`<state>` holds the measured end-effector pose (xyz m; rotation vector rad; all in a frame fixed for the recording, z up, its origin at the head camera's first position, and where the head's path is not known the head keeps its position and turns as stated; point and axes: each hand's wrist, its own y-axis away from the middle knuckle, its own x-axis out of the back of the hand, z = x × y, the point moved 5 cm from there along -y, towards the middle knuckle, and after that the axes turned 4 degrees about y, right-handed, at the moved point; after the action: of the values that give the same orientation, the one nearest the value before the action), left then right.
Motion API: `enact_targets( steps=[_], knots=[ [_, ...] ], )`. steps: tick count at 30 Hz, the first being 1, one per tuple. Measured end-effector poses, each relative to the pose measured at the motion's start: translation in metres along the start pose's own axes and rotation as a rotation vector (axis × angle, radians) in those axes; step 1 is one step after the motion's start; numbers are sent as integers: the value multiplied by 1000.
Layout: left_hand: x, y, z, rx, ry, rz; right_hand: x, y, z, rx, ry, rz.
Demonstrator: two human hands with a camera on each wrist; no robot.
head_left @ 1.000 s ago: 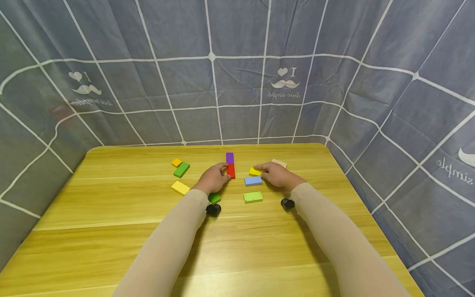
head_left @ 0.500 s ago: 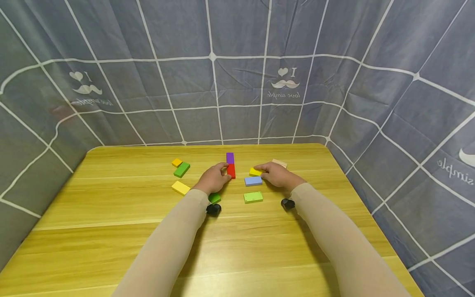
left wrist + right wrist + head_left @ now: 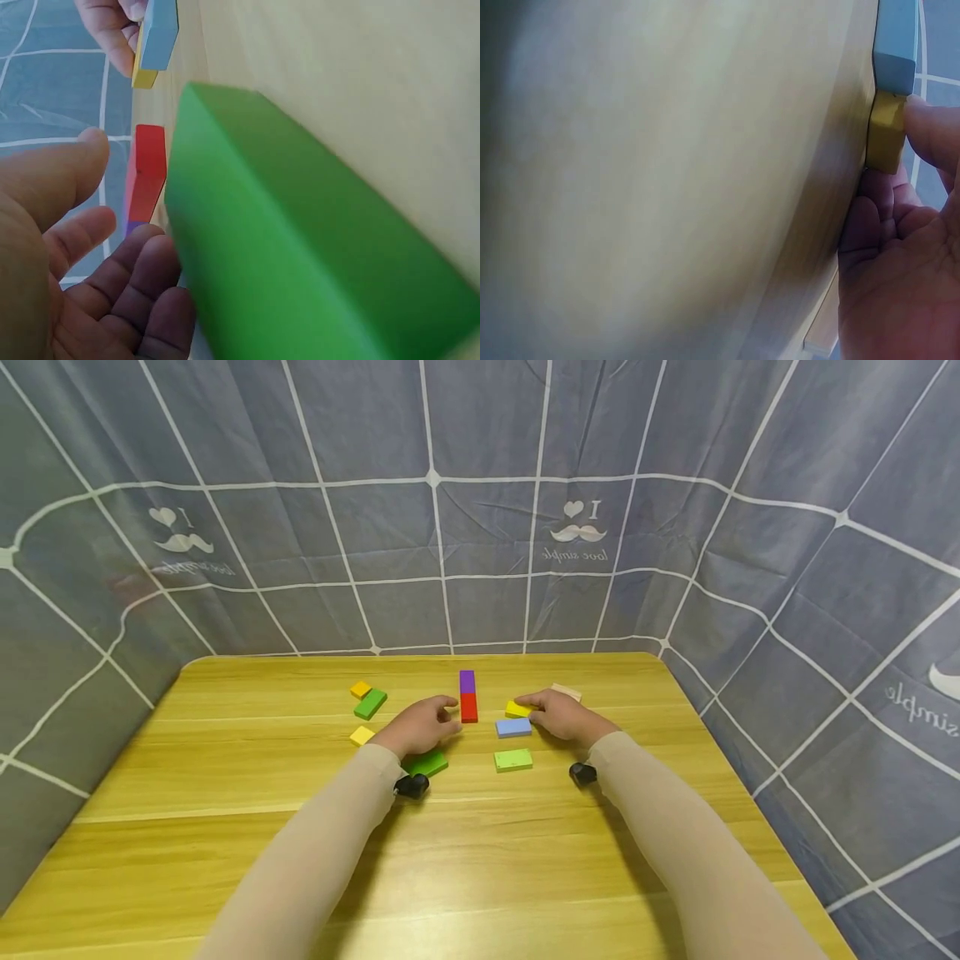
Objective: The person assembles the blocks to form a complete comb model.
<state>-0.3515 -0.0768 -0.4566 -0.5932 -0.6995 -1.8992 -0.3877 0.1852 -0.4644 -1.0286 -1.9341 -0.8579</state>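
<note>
Near the far edge of the worktop [image 3: 480, 860]: purple rectangular block [image 3: 467, 682] and red rectangular block [image 3: 468, 708], lying end to end and touching, in one straight row running toward that edge; probably butted together on purpose, being so neatly aligned.
Left hand [image 3: 422, 727]: beside the red rectangular block, on the side of the left edge; thumb and fingers parted, fingers loosely bent, holding nothing; set low, perhaps for easy reach of the row.
Right hand [image 3: 564, 714]: narrowed on a small yellow block [image 3: 517, 710], on the right-edge side of the row; pinched low against the worktop, presumably for control.
Toward the near edge from the pinch: light blue rectangular block [image 3: 513, 727], touching the small yellow block or almost so; then lime green rectangular block [image 3: 513, 761], apart.
Toward the far left corner: small orange block [image 3: 360, 690] just beside a mid-green rectangular block [image 3: 371, 704].
By the left hand: light yellow block [image 3: 362, 736] and dark green block [image 3: 429, 764], both partly hidden.
Toward the far right corner: pale bare-wood block [image 3: 566, 692], partly behind the right hand.
Containers: none seen; blocks loose on the worktop, laid low, likely for stability.
</note>
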Motion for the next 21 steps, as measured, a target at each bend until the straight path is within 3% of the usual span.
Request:
enact_targets(
  steps=[15,21],
  knots=[
    [10,37,-7,-120,-145,-46,-1,-1,3,5,-23,3],
    [12,50,-9,-121,-162,-49,-1,0,0,11,-21,3]
  ],
)
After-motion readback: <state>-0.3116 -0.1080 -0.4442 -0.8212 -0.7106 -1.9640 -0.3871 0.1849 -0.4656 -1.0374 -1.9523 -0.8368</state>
